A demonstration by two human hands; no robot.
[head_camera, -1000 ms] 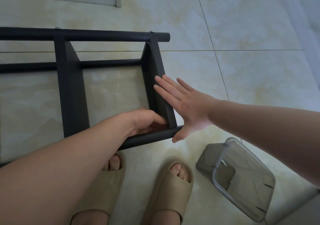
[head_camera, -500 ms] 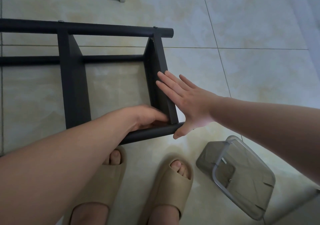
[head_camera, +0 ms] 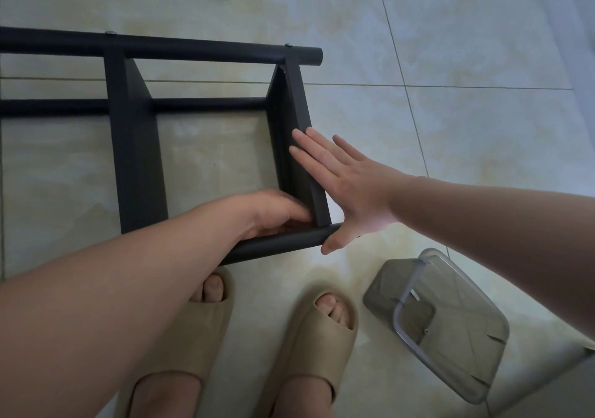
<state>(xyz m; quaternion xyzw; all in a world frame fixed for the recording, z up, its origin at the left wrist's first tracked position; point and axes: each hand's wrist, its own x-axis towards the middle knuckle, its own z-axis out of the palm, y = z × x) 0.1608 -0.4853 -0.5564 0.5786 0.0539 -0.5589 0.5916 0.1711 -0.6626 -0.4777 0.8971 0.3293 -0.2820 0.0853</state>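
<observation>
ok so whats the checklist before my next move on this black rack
1. Right hand flat against the end plate: ok.
2. Left hand gripping the rack at the near corner: ok.
3. End plate seated on the front tube: cannot tell, the left hand hides the joint.
4. Screws on the back tube: ok, two heads show.
5. Slippers clear of the front tube: not ok, toes sit close to it.
6. Clear bin apart from the rack: ok.
</observation>
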